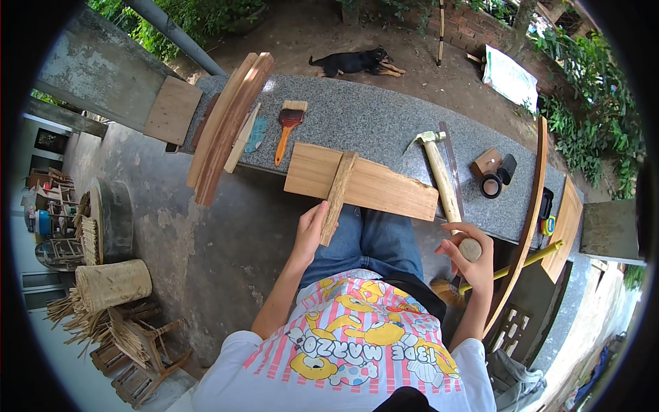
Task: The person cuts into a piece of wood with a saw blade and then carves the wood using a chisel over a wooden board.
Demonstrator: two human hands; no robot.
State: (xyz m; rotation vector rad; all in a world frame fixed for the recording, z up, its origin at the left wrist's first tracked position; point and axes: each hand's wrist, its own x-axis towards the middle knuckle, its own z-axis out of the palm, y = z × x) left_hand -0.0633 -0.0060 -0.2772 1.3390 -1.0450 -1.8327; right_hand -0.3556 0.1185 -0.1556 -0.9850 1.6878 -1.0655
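My left hand (310,235) is closed on the lower end of a narrow, rough-edged wooden strip (339,192). The strip lies crosswise over a wide, flat wooden board (395,187), which sits above my lap at the edge of the stone bench. To the right, my right hand (477,257) has its fingers curled around the butt end of a hammer (443,175) with a pale wooden handle. The claw head points away from me, over the bench top; whether it touches the stone I cannot tell.
On the speckled stone bench (343,103) lie a paintbrush (291,123), long wooden slats (237,127), a dark metal strip (452,158) and small dark-brown blocks (487,161). A tape measure (548,225) and long boards (566,230) are at right. A dog (353,63) lies beyond.
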